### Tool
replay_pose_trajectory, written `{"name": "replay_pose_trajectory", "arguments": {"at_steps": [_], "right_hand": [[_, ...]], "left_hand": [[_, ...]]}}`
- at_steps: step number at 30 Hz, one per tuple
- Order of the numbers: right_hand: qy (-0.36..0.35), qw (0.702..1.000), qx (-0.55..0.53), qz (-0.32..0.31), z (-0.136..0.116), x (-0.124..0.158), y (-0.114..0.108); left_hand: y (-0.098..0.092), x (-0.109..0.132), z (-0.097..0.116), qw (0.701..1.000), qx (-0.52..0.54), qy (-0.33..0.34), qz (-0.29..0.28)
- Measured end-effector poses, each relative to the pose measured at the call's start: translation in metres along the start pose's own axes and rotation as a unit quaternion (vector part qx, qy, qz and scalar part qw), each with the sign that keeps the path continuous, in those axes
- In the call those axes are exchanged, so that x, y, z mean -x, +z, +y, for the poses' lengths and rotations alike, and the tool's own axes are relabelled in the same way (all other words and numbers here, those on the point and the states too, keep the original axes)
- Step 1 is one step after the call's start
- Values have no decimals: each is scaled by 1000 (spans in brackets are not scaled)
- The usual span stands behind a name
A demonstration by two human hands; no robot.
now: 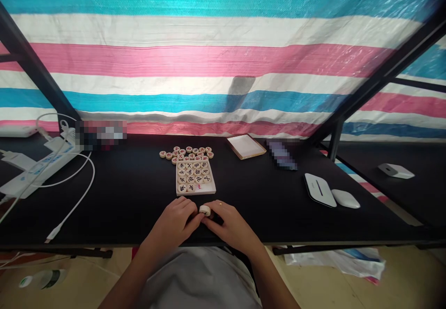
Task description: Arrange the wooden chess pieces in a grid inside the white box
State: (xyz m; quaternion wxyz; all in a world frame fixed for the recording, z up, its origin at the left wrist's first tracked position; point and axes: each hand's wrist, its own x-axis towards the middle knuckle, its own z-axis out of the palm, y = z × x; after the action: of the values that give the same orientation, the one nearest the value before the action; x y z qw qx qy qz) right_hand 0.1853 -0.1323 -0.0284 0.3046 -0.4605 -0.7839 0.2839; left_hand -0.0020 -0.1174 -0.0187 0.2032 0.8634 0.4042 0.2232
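Note:
Close to the table's front edge, a round Chinese chess piece (205, 211) stands on its edge between my two hands. My right hand (228, 223) pinches it from the right between thumb and fingers. From the other side, my left hand (176, 220), with fingers curled, has its thumb at the piece. Just beyond lies a shallow white box (208, 189) holding rows of chess pieces (190, 172) with black characters. Two pieces sit at the left of its front row, and a pink mark shows on the bare bottom beside them. Behind the box, several red-lettered chess pieces (189, 150) lie loosely grouped.
A box lid (246, 146) lies at the back, beside a blurred dark object (282, 154). To the right are a white trackpad-like device (319, 190) and a white mouse (345, 199). A power strip (38, 172) with white cables (78, 202) occupies the left.

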Motion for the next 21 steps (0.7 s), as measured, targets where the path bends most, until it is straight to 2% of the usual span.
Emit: {"name": "replay_pose_trajectory", "arguments": {"at_steps": [3, 9, 17, 21], "right_hand": [[-2, 1000, 0, -9, -1, 0, -1], [6, 1000, 4, -15, -2, 0, -1], [68, 996, -65, 6, 2, 0, 2], [76, 995, -71, 1, 4, 1, 2]], "left_hand": [[1, 1, -1, 1000, 15, -5, 17], [0, 2, 0, 1000, 27, 5, 14], [-3, 1, 4, 999, 37, -20, -3], [-4, 1, 5, 999, 40, -24, -1]]}}
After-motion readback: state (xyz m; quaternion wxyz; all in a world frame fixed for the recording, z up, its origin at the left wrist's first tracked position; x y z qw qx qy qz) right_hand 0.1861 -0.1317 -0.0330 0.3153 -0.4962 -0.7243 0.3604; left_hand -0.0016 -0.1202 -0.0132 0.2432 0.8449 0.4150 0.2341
